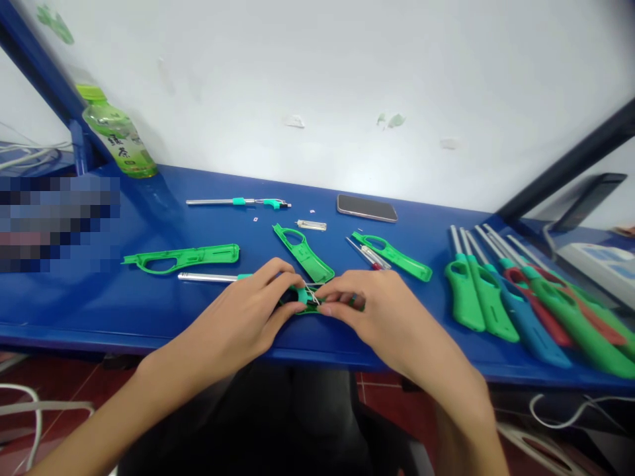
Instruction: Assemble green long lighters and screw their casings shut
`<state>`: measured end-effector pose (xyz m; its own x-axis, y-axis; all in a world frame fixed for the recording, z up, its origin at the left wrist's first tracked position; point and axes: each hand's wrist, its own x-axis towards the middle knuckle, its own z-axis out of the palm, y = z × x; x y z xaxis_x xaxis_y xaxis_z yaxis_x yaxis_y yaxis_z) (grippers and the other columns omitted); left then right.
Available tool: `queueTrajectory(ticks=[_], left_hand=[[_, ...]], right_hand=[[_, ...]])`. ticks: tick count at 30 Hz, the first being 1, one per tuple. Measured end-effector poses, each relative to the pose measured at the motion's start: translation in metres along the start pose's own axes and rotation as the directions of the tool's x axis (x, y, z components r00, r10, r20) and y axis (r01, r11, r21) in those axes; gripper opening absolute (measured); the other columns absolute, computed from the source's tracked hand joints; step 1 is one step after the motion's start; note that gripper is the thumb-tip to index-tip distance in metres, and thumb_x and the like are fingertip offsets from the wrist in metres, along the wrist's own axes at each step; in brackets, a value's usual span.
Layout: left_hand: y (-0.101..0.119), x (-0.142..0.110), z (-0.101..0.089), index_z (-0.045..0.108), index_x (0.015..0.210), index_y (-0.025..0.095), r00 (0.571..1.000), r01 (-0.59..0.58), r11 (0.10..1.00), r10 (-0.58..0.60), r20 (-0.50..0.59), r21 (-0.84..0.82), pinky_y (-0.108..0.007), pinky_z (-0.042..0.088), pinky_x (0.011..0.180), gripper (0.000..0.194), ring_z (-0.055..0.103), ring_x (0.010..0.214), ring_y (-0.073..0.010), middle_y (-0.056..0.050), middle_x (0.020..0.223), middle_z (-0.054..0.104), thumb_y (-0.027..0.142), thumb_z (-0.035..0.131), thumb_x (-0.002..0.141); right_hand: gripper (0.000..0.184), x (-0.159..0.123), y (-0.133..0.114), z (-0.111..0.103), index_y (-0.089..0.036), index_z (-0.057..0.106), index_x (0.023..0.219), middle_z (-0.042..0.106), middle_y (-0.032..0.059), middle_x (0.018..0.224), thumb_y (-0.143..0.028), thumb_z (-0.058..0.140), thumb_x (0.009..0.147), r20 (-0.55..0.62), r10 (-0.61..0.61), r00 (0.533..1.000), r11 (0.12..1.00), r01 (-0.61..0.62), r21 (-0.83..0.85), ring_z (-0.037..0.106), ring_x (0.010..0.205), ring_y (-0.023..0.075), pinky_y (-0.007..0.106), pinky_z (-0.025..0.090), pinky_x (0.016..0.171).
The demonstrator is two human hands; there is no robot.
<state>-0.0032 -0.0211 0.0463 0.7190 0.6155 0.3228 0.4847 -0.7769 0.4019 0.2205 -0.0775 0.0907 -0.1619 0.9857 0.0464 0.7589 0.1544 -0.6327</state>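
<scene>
Near the table's front edge, my left hand (pixel 253 307) is closed on a partly open stick lighter (pixel 211 277), whose metal tube points left. Its teal trigger, a black part and thin pale wires show between my hands. My right hand (pixel 380 304) has thumb and fingertips pinched at the wires and black part; exactly what they grip is hidden. Just beyond my hands lies a green handle half (pixel 302 254). Another green half (pixel 397 258) rests to the right, beside a clear fuel tank with a red end (pixel 374 258). A third green half (pixel 193 256) is on the left.
Farther back are a tube with teal trigger (pixel 248 201), a small clear tank (pixel 311 225) and a phone (pixel 367 207). Several assembled lighters (pixel 516 297) lie at the right. A tea bottle (pixel 119 135) stands at the back left against the wall.
</scene>
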Motion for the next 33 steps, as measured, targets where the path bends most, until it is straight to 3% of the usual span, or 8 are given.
queueTrajectory(ticks=[5, 10, 18, 22, 26, 33], left_hand=[[0.001, 0.001, -0.001, 0.063, 0.123, 0.018, 1.000, 0.011, 1.000, -0.011, 0.010, -0.002, -0.042, 0.060, 0.083, 0.019, 0.073, 0.097, -0.0236, -0.008, 0.124, 0.063, 0.029, 0.052, 0.112], [0.001, 0.001, -0.001, 0.061, 0.125, 0.019, 1.000, 0.000, 1.000, 0.000, 0.011, 0.013, -0.042, 0.060, 0.084, 0.019, 0.073, 0.097, -0.0235, -0.008, 0.124, 0.063, 0.030, 0.051, 0.113], [-0.001, 0.000, 0.001, 0.062, 0.123, 0.019, 1.000, 0.012, 1.000, -0.011, 0.014, -0.016, -0.040, 0.059, 0.087, 0.018, 0.071, 0.098, -0.0221, -0.007, 0.124, 0.062, 0.030, 0.053, 0.112], [-0.002, 0.002, -0.006, 0.065, 0.121, 0.022, 1.000, -0.010, 0.998, 0.011, 0.029, -0.057, -0.035, 0.057, 0.090, 0.018, 0.070, 0.102, -0.0199, -0.004, 0.122, 0.064, 0.034, 0.053, 0.113], [-0.005, 0.001, -0.012, 0.066, 0.123, 0.024, 0.997, -0.036, 0.997, 0.040, 0.066, -0.064, -0.031, 0.055, 0.092, 0.025, 0.070, 0.104, -0.0168, -0.003, 0.125, 0.065, 0.022, 0.042, 0.114], [-0.013, 0.000, -0.007, 0.069, 0.114, 0.021, 0.992, -0.128, 0.991, 0.128, -0.019, 0.031, -0.033, 0.058, 0.083, 0.027, 0.074, 0.098, -0.0201, -0.005, 0.117, 0.069, 0.019, 0.042, 0.113]], right_hand=[[0.024, 0.001, 0.001, 0.000, -0.026, 0.076, 0.097, 0.081, -0.0082, 0.084, -0.003, 0.078, 0.093, 0.005, -0.023, 1.000, 0.985, 0.022, 0.173, 0.075, 0.080, 0.0128, 0.024, 0.052, 0.074], [0.025, 0.002, 0.006, -0.001, -0.025, 0.070, 0.083, 0.075, -0.0114, 0.076, -0.003, 0.078, 0.092, -0.002, -0.067, 0.998, 0.982, 0.066, 0.176, 0.067, 0.070, 0.0090, 0.021, 0.047, 0.067], [0.024, 0.008, 0.014, -0.001, -0.024, 0.071, 0.078, 0.076, -0.0110, 0.077, -0.007, 0.083, 0.089, 0.000, -0.072, 0.997, 0.962, 0.070, 0.266, 0.068, 0.073, 0.0087, 0.021, 0.050, 0.072], [0.022, 0.007, 0.013, 0.001, -0.024, 0.071, 0.078, 0.075, -0.0108, 0.075, -0.012, 0.086, 0.088, 0.026, -0.036, 0.999, 0.965, 0.028, 0.262, 0.068, 0.071, 0.0097, 0.022, 0.049, 0.068], [0.023, 0.004, 0.009, 0.001, -0.025, 0.070, 0.080, 0.077, -0.0117, 0.077, -0.011, 0.085, 0.090, 0.017, -0.017, 1.000, 0.974, 0.012, 0.227, 0.068, 0.072, 0.0097, 0.022, 0.049, 0.069], [0.025, -0.003, 0.001, 0.002, -0.027, 0.070, 0.085, 0.076, -0.0122, 0.077, -0.007, 0.084, 0.091, 0.011, -0.011, 1.000, 0.991, 0.010, 0.132, 0.069, 0.072, 0.0103, 0.023, 0.047, 0.067]])
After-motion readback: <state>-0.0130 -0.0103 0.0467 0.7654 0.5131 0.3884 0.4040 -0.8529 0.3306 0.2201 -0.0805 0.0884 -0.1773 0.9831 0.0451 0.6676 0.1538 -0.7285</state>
